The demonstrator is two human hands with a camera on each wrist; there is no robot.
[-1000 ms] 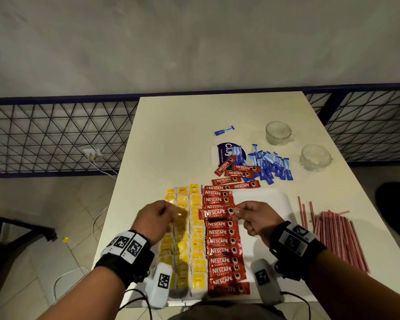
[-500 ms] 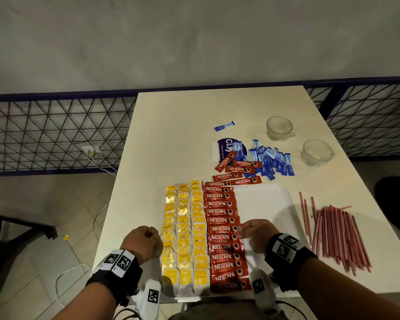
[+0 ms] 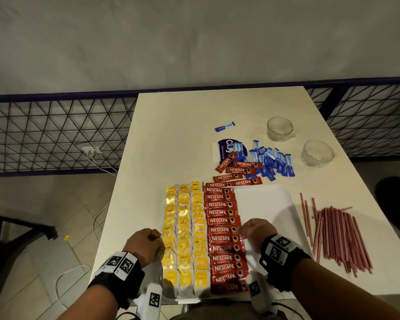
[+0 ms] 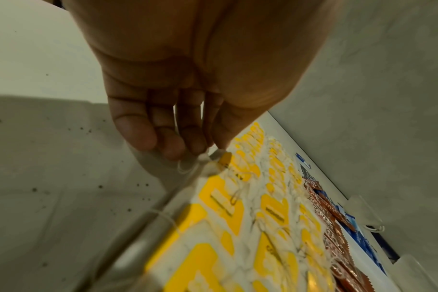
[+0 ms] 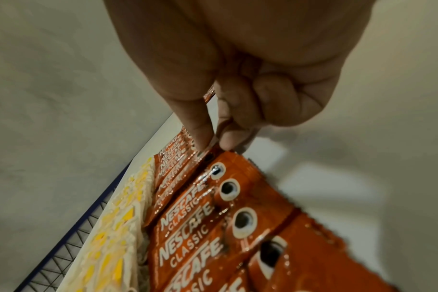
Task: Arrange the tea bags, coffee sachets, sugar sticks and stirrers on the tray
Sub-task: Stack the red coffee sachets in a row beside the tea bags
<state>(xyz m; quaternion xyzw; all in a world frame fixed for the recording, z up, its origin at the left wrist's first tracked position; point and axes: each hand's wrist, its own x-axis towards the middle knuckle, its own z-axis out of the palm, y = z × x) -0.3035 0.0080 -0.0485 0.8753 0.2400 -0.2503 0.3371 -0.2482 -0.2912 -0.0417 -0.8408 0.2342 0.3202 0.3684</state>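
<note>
Three columns of yellow tea bags fill the left of the white tray; a column of red coffee sachets lies beside them. My left hand is at the tray's left edge, its fingertips pinching the corner of a tea bag. My right hand pinches the right end of a coffee sachet between thumb and forefinger. Loose sachets and blue sugar sticks lie beyond the tray. Red stirrers are piled to its right.
Two glass cups stand at the far right of the white table. A purple and white packet and a lone blue stick lie behind the loose sachets. A metal grid fence runs behind the table.
Both hands have come down the rows towards me, from the middle of the tray to its nearer half. The sachet held a second ago now lies in the column.
</note>
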